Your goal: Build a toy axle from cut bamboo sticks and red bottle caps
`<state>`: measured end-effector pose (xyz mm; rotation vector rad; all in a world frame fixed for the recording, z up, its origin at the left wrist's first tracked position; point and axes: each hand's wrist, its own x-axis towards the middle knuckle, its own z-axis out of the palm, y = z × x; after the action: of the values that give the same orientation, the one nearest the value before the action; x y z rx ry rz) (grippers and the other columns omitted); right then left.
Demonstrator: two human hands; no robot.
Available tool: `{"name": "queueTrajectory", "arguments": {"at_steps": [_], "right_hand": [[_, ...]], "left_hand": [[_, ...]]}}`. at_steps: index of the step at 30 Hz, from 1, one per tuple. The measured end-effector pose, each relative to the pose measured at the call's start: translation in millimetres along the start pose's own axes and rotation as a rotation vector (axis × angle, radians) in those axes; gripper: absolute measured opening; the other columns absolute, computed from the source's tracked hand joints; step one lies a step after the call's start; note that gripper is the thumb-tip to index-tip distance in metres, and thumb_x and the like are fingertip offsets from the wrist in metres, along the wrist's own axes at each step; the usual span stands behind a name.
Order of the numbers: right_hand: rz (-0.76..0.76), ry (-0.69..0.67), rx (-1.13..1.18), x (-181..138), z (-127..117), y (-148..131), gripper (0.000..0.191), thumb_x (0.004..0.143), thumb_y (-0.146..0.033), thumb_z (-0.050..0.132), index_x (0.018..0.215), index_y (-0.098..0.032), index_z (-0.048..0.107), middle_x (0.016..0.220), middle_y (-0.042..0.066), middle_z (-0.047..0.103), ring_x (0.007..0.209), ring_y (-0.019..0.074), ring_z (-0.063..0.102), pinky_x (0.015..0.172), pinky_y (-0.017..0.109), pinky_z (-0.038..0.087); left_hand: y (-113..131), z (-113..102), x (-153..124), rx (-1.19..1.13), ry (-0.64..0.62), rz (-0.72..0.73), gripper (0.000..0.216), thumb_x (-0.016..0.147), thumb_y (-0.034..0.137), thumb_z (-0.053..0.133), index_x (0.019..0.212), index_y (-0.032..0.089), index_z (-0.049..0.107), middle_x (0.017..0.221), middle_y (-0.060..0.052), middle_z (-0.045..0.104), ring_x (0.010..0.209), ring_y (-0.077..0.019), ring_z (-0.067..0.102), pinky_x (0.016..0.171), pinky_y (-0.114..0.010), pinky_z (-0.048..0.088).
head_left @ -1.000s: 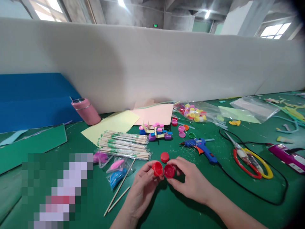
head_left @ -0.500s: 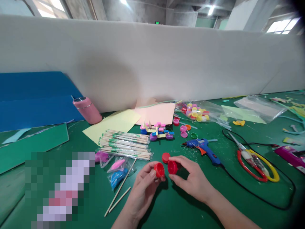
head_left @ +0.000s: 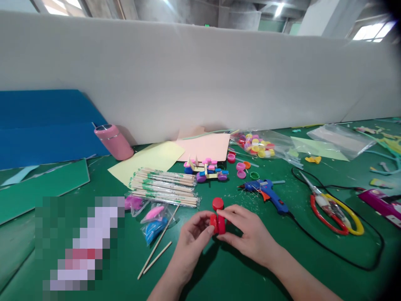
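Note:
My left hand pinches a red bottle cap between thumb and fingers. A second red bottle cap is gripped at its rim by my right hand. The two caps are held on edge, side by side, and look to be touching or nearly so. Just behind them a third red cap lies on the green table. Farther back stand small toy cars made of sticks with bottle-cap wheels. A blue hot glue gun lies to the right of my right hand.
Bundled wooden sticks, two loose sticks and small bags of clay lie left. Scissors and the glue gun's black cord are right. A bag of bottle caps, paper sheets and a pink cup stand near the white partition.
My hands have come closer together. The two red caps, apart with their hollow sides showing before, are now turned on edge and brought together. The third cap stays on the table.

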<state>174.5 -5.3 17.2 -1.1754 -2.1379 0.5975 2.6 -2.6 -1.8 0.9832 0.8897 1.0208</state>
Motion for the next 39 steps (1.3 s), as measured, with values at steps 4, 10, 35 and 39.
{"name": "queueTrajectory", "arguments": {"at_steps": [4, 10, 35, 39], "right_hand": [[-0.013, 0.005, -0.033, 0.6, 0.7, 0.8, 0.038, 0.078, -0.028, 0.061, 0.113, -0.017, 0.055, 0.101, 0.008, 0.06, 0.091, 0.0193, 0.055, 0.079, 0.031, 0.045], [-0.039, 0.036, -0.044, 0.5, 2.5, 2.6, 0.039, 0.079, -0.031, 0.059, 0.115, -0.02, 0.053, 0.101, 0.008, 0.06, 0.091, 0.0201, 0.056, 0.078, 0.032, 0.047], [-0.098, 0.106, 0.006, -2.7, 5.4, 6.8, 0.04, 0.078, -0.034, 0.06, 0.116, -0.021, 0.053, 0.098, 0.008, 0.062, 0.088, 0.0193, 0.058, 0.075, 0.031, 0.048], [-0.115, 0.114, -0.003, -3.1, 5.2, 6.9, 0.04, 0.079, -0.034, 0.058, 0.117, -0.022, 0.053, 0.097, 0.007, 0.061, 0.087, 0.019, 0.058, 0.073, 0.031, 0.048]], "left_hand": [[0.4, 0.5, 0.7, 0.027, -0.004, 0.006, 0.02, 0.074, 0.025, 0.062, 0.094, 0.02, 0.063, 0.085, -0.003, 0.062, 0.081, -0.0155, 0.053, 0.073, -0.024, 0.042], [4.3, 4.0, 0.5, 0.026, 0.018, 0.014, 0.021, 0.071, 0.024, 0.064, 0.091, 0.018, 0.064, 0.081, -0.004, 0.062, 0.08, -0.0178, 0.054, 0.071, -0.026, 0.042], [6.9, 2.2, -2.0, 0.057, -0.014, 0.028, 0.02, 0.072, 0.024, 0.063, 0.091, 0.018, 0.064, 0.082, -0.005, 0.063, 0.078, -0.0181, 0.054, 0.069, -0.025, 0.042], [7.4, 2.0, -1.9, 0.061, -0.019, 0.032, 0.02, 0.073, 0.024, 0.063, 0.091, 0.018, 0.064, 0.082, -0.005, 0.063, 0.078, -0.0181, 0.054, 0.07, -0.025, 0.042]]}}
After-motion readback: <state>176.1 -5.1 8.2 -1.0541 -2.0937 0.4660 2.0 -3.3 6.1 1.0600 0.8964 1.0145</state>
